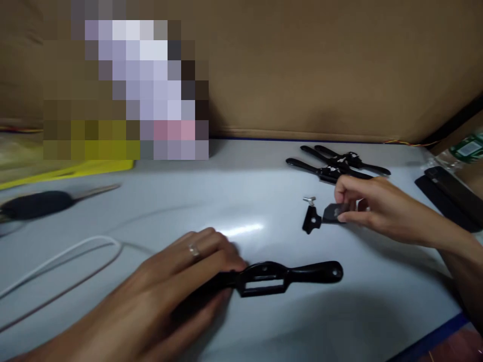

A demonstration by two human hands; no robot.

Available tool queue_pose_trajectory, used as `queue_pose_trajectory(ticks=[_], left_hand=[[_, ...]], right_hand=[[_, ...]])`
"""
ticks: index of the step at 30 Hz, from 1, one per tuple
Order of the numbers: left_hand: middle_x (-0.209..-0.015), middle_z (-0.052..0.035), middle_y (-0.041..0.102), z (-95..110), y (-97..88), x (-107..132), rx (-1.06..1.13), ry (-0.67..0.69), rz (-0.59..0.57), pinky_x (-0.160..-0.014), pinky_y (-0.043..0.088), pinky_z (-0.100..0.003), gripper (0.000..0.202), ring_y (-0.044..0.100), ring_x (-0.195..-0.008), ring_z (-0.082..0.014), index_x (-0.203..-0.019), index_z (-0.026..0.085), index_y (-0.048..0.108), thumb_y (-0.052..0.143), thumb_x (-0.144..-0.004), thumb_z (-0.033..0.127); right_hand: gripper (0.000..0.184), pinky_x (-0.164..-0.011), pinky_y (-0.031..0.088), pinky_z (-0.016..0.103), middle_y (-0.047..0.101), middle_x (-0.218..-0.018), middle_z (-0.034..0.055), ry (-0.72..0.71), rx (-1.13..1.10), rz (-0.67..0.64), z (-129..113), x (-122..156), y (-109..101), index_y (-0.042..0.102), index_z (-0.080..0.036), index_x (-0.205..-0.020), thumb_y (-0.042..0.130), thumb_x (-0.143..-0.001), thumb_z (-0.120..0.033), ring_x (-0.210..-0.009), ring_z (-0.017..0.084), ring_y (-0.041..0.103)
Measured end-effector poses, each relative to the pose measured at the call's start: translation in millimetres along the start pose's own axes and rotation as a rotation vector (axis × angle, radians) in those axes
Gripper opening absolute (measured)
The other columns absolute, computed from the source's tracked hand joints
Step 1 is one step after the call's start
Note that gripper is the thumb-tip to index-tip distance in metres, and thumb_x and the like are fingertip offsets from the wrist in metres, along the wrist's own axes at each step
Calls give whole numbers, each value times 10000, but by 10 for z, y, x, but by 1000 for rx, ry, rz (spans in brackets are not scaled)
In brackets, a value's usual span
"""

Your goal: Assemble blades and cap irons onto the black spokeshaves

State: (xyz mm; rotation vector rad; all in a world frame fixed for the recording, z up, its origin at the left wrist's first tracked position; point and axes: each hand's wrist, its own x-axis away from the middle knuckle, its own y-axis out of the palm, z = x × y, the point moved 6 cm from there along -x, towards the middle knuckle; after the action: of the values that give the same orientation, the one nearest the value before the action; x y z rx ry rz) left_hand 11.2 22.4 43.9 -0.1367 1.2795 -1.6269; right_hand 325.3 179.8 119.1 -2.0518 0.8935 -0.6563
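Observation:
My left hand [192,271] is wrapped round one handle of a black spokeshave body [315,273]. Its slotted middle and other handle stick out to the right over the white table. Farther right, my right hand [366,203] pinches a flat dark spokeshave blade [332,213] between thumb and fingers. Just left of the blade is a small black cap iron [310,220] with a hole in it. A small silver screw [309,199] lies just behind the cap iron. Behind my right hand, several black spokeshaves [332,168] lie in a group, partly hidden by the fingers.
A black-handled tool [41,203] with a thin shaft lies at left, near a looped white cable [75,246]. Behind it is a yellow item [75,170]. A black phone-like object [453,196] and a green-labelled wrapper [468,149] are at right. A brown panel [320,65] stands behind the table [245,191].

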Motion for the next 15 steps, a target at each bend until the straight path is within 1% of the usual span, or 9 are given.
queue_pose_trajectory(ticks=[1, 3, 4, 6, 8, 9, 12, 13, 15], left_hand=[[-1278, -82, 901, 45, -26, -46, 16, -14, 9, -892, 782, -340, 410, 878, -1149, -262, -1470, 286, 812, 514, -1229, 140], [-1250, -77, 891, 159, -4, -114, 35, 19, -51, -866, 761, -319, 553, 873, -1114, -248, -1653, 278, 765, 513, -1210, 63], [-1241, -79, 886, 214, 17, -128, 21, 49, -74, -890, 758, -315, 591, 868, -1111, -243, -1709, 261, 743, 523, -1209, 35], [-1267, -86, 878, 303, 49, -117, -29, 107, -67, -1044, 760, -345, 634, 866, -1152, -238, -1753, 233, 731, 476, -1224, -6], [-1281, -82, 869, 346, 79, -86, -93, 128, -40, -1179, 733, -383, 618, 860, -1210, -242, -1723, 229, 761, 437, -1252, -8], [-1265, -75, 864, 354, 92, -77, -123, 128, -27, -1193, 723, -393, 585, 854, -1207, -245, -1696, 230, 780, 439, -1274, 12], [-1130, -43, 831, 358, 98, -106, -189, 122, 7, -1070, 719, -381, 394, 810, -1036, -237, -1528, 207, 834, 501, -1339, 117], [-1103, -40, 821, 363, 92, -125, -196, 134, 16, -1021, 715, -373, 360, 789, -980, -231, -1464, 199, 841, 504, -1351, 143], [-1105, -47, 826, 369, 91, -145, -186, 160, 4, -993, 720, -364, 356, 779, -949, -227, -1398, 200, 848, 499, -1346, 146]], right_hand=[[182, -672, 456, 327, 768, -753, -66, -23, -113, 40, -45, 15, -9, 698, -294, -1011, 818, -1010, -157, -698, 196, 686], [90, -666, 512, 330, 817, -732, -59, -28, -351, 94, -172, 74, 29, 784, -296, -1060, 852, -1013, -260, -675, 202, 745], [98, -669, 547, 328, 849, -750, -50, -11, -443, 109, -248, 112, 77, 816, -298, -1073, 877, -998, -279, -684, 205, 785], [65, -655, 595, 308, 890, -795, -36, 25, -574, 110, -411, 188, 219, 833, -306, -1019, 889, -996, -281, -728, 209, 853], [97, -675, 639, 291, 927, -857, -18, 13, -649, 68, -563, 233, 390, 817, -303, -941, 875, -1009, -266, -799, 212, 907], [109, -680, 641, 282, 938, -879, -13, -2, -658, 60, -611, 241, 460, 809, -300, -930, 849, -1019, -250, -819, 208, 916], [134, -642, 582, 250, 938, -870, -19, 11, -661, 51, -613, 212, 605, 790, -293, -905, 799, -1002, -201, -798, 179, 893], [135, -632, 562, 244, 930, -854, -23, 31, -671, 44, -589, 194, 632, 785, -292, -894, 803, -989, -198, -784, 172, 878], [131, -651, 563, 243, 914, -830, -25, 70, -713, 17, -553, 167, 663, 783, -291, -878, 833, -973, -215, -770, 166, 853]])
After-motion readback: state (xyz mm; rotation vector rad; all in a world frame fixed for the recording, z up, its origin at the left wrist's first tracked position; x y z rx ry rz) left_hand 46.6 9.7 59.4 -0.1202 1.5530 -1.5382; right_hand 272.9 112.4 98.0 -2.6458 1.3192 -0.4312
